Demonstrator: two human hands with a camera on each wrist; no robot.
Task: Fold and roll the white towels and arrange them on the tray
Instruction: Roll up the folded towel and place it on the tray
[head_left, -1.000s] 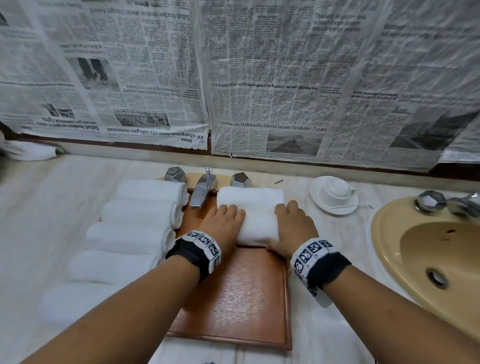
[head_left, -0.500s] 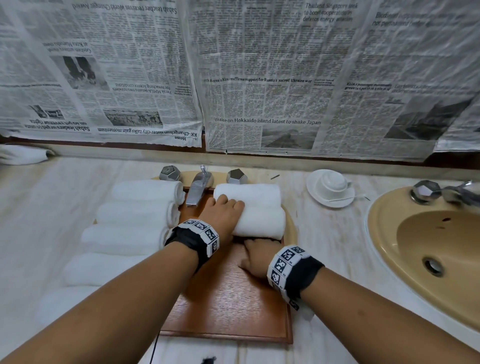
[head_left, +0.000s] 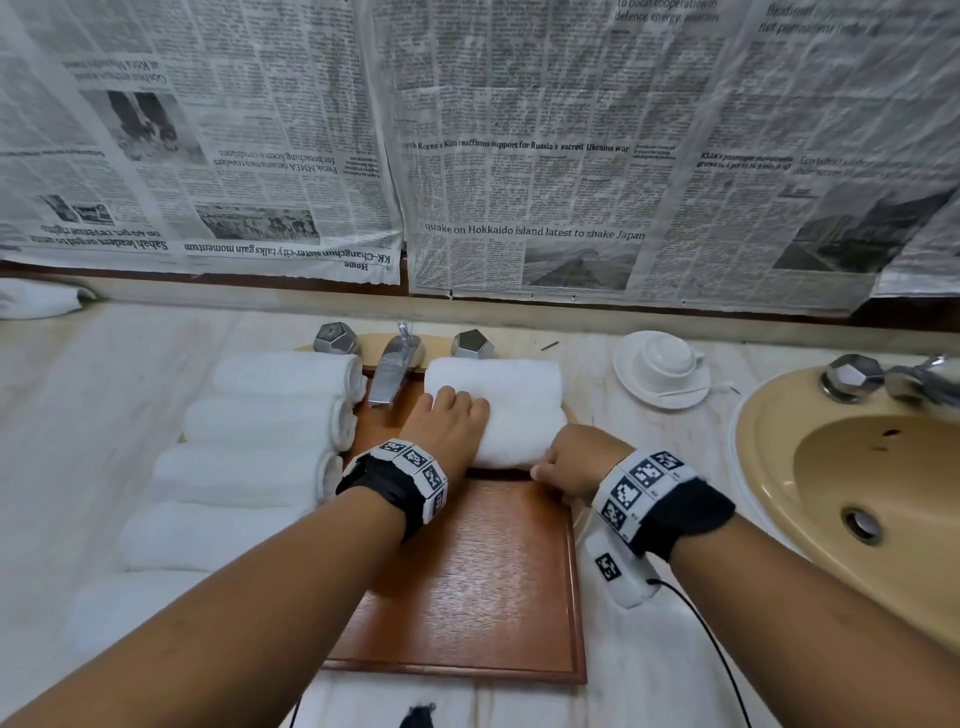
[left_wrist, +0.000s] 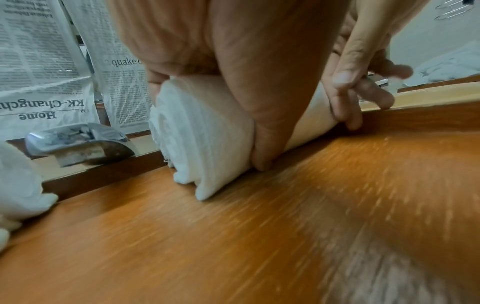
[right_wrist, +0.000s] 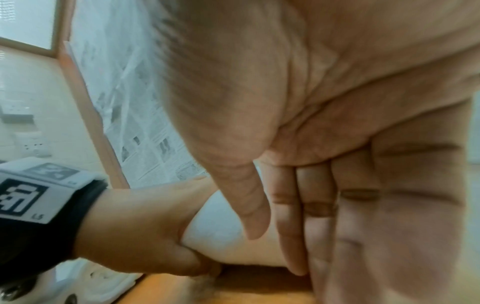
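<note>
Two hands work one white towel (head_left: 511, 415) at the far end of the wooden tray (head_left: 467, 587). This towel is part rolled: a thick roll lies crosswise on the tray, with a folded remainder beyond it that reaches the tap (head_left: 392, 371) and the two faceted handles (head_left: 336, 338).

Left hand (head_left: 447, 423): laid over the left part of the roll, fingers curled over its top, thumb (left_wrist: 262, 148) pressed down at the near side where roll meets tray. In the left wrist view the spiral end of the roll (left_wrist: 187, 144) is visible just beside the palm. The hand holds the roll.

Right hand (head_left: 576, 462): placed at the near right corner of the roll, fingers pointing down to the tray. In the right wrist view the fingers (right_wrist: 319, 205) are straight and close together, tips at the base of the roll. Whether they slip under the towel edge cannot be told, as the view is blurred. The hand grips nothing.

Four finished rolls (head_left: 270, 421) lie in a column on the counter (head_left: 78, 415) just left of the tray, with the end of a fifth near the bottom edge, overexposed. An upturned cup on a saucer (head_left: 662, 369) stands right of the tray, and a beige basin (head_left: 872, 483) lies further right. Newspaper (head_left: 519, 156) covers the wall behind.
</note>
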